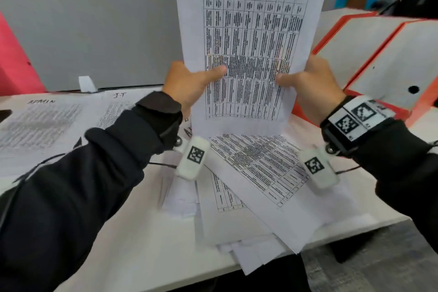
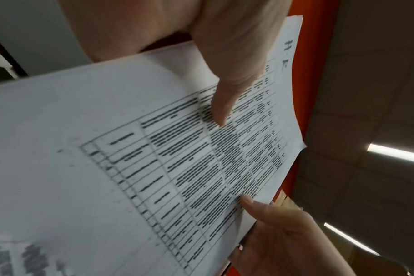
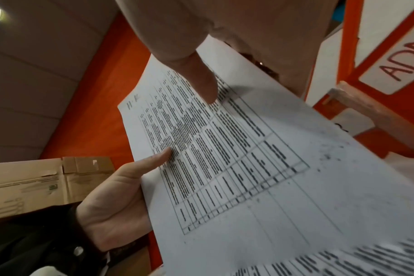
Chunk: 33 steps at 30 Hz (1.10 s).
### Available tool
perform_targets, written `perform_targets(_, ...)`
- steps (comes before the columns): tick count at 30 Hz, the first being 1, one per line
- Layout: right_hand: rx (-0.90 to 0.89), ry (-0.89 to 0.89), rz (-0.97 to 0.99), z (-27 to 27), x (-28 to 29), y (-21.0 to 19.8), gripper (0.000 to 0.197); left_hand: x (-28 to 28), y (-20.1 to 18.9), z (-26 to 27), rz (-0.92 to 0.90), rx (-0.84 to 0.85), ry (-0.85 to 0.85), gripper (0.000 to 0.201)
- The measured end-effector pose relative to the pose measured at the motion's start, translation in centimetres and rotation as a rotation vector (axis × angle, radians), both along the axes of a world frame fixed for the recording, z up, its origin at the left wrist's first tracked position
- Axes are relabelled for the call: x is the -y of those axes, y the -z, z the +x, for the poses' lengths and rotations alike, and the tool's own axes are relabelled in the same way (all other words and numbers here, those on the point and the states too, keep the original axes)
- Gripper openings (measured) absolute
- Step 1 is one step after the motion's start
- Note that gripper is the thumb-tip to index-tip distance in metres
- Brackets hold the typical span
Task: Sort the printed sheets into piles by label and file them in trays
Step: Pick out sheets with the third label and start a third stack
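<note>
A thin stack of printed table sheets [image 1: 248,31], hand-labelled "HR" at the top, stands upright above the table. My left hand [image 1: 189,80] pinches its left edge, thumb on the printed face. My right hand [image 1: 305,80] pinches the right edge the same way. In the left wrist view the left thumb [image 2: 225,93] lies on the sheets [image 2: 106,149], and the right hand [image 2: 284,233] shows at the far edge. In the right wrist view the right thumb [image 3: 201,84] presses the sheets [image 3: 248,168], with the left hand [image 3: 114,196] opposite. Fingers behind the paper are hidden.
Loose printed sheets [image 1: 260,173] lie fanned under my hands and overhang the table's front edge. Piles marked "ADMIN" [image 1: 40,123] and "I.T" [image 1: 116,106] lie at the left. Orange-and-white file trays [image 1: 379,54] stand at the right, one labelled "ADM" [image 3: 402,65]. A grey partition [image 1: 94,35] stands behind.
</note>
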State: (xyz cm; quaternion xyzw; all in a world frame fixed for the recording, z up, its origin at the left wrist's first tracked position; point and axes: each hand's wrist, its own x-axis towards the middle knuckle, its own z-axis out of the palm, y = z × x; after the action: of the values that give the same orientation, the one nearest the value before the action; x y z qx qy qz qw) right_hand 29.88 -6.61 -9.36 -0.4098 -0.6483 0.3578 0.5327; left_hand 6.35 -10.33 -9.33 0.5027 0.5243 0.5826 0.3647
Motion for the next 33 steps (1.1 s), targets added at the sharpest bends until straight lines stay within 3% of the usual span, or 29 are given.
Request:
perform_targets(2, -0.007, -0.022, -0.026, 0.1, -0.1, 0.5, 0.054, -0.4, 0.9, -0.2, -0.061, 0.008, -0.021, 0.047)
perform_targets(4, -0.04, -0.033, -0.025, 0.2, -0.2, -0.1, 0.051, -0.3, 0.4, 0.0, -0.045, -0.023, -0.069, 0.04)
perform_targets(5, -0.05, -0.036, -0.027, 0.3, -0.2, -0.5, 0.05, 0.0, 0.1, 0.1, -0.015, -0.014, -0.08, 0.047)
perform_targets(7, -0.057, -0.037, -0.04, 0.1, -0.2, -0.4, 0.05, 0.0, -0.3, 0.3, -0.018, -0.038, -0.073, 0.093)
perform_targets(8, -0.044, -0.031, -0.057, 0.1, -0.2, 0.0, 0.049, -0.1, 0.1, 0.3, -0.03, -0.052, -0.066, 0.091)
perform_targets(10, -0.005, -0.019, -0.103, 0.1, 0.0, 0.8, 0.041, -0.6, 1.2, 0.0, -0.101, -0.065, -0.087, 0.062)
perform_targets(12, -0.029, -0.034, -0.081, 0.3, 0.1, 0.4, 0.038, -0.6, 1.0, -0.1, -0.1, -0.138, -0.123, 0.05)
perform_targets(16, -0.165, -0.047, 0.081, 0.3, 0.1, -3.1, 0.041, 0.0, -1.5, 0.6, 0.015, -0.175, -0.148, 0.082)
perform_targets(18, -0.22, -0.039, 0.124, 0.1, -0.2, -4.4, 0.041, 0.4, -3.2, 1.1, 0.052, -0.193, -0.169, 0.088)
perform_targets(23, -0.254, -0.038, 0.125, -0.2, -0.4, -4.2, 0.041, 0.7, -4.3, 1.4, 0.067, -0.168, -0.179, 0.079)
perform_targets(26, -0.124, -0.021, 0.006, -0.1, -0.5, -0.5, 0.036, 0.6, -0.8, 0.9, -0.033, -0.176, -0.143, 0.047)
perform_targets(27, -0.079, -0.018, -0.037, -0.1, -0.5, 0.7, 0.035, 1.1, 0.0, 0.9, -0.063, -0.197, -0.149, 0.05)
perform_targets(30, -0.063, -0.018, -0.078, -0.2, -0.3, 0.4, 0.036, 1.2, 0.3, 0.5, -0.104, -0.198, -0.155, 0.094)
perform_targets(33, -0.149, -0.112, -0.032, 0.1, 0.0, -3.2, 0.037, 1.0, -1.5, 0.1, -0.057, -0.189, -0.151, 0.099)
